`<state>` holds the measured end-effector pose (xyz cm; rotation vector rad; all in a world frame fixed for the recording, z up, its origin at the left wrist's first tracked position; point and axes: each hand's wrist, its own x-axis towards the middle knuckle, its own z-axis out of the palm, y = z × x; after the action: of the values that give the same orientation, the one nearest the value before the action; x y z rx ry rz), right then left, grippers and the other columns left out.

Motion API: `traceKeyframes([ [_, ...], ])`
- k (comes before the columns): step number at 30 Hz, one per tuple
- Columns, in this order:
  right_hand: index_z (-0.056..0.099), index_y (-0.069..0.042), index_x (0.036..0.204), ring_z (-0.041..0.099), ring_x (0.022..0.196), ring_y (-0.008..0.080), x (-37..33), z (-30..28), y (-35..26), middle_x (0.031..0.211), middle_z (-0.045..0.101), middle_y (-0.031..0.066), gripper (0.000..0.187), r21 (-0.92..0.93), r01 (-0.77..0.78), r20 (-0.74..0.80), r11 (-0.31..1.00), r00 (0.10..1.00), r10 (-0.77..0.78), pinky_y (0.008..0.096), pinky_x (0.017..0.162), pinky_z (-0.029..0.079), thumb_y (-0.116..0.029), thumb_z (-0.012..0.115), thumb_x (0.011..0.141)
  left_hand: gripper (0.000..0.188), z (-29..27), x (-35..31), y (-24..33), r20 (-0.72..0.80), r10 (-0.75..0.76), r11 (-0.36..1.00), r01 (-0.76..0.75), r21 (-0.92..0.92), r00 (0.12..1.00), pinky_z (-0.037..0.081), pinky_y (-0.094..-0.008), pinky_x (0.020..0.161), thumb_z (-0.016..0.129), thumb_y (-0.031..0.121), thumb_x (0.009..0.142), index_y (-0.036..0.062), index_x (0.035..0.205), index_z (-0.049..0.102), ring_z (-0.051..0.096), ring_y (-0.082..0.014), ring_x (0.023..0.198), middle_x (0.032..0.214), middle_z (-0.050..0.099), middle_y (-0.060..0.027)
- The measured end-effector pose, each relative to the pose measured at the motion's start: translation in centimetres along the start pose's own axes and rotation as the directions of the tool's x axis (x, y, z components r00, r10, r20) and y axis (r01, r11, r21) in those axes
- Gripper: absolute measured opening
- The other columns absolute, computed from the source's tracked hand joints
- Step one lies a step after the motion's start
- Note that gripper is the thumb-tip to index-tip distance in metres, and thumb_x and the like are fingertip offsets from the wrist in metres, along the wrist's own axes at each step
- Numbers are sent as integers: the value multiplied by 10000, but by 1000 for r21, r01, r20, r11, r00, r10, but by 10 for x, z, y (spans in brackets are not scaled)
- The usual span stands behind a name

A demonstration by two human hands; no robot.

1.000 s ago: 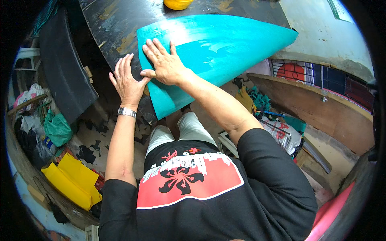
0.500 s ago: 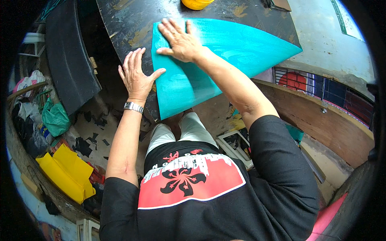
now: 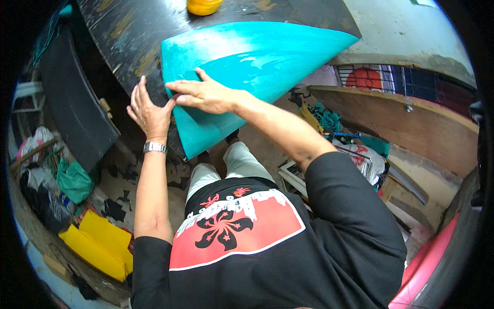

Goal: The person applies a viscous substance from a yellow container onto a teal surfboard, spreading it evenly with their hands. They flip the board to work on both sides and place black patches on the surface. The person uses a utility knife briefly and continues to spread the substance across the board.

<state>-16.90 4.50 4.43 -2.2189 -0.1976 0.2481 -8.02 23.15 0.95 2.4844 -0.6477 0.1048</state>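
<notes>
Turquoise sheet [image 3: 252, 64] under the right hand [image 3: 210, 97]

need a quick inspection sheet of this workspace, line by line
Surface: dark table, worn brownish patches
Job's things: teal sheet on the table; yellow container beyond it, cut by the frame
Clutter: dark scraps on the floor; green bag and folded yellow material at left
Hands: right hand on the sheet, near its left edge; left hand open beside that edge
Cables: nothing seen
Surroundings: black curved panel left, wooden board right
</notes>
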Motion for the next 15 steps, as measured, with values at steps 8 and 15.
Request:
traceKeyframes([
  [8,188,-52,1556,90,1517,300,-124,-40,53,1632,135,160,885,-205,-781,-589,590,580,563,631,1169,11,-662,394,948,1016,3,-3,-5,7,16,1000,-16,14,1000,187,-634,1122,762,700,662,219,1480,398,313,-264,1424,1480,437,-74],
  [15,101,-82,1579,2,1528,286,-131,-36,61,1653,44,130,1009,-333,-778,-503,534,625,597,652,1165,-15,-755,390,886,935,-20,24,36,92,5,992,-17,127,996,225,-701,1047,825,515,683,214,1466,414,320,-309,1410,1462,449,-85],
])
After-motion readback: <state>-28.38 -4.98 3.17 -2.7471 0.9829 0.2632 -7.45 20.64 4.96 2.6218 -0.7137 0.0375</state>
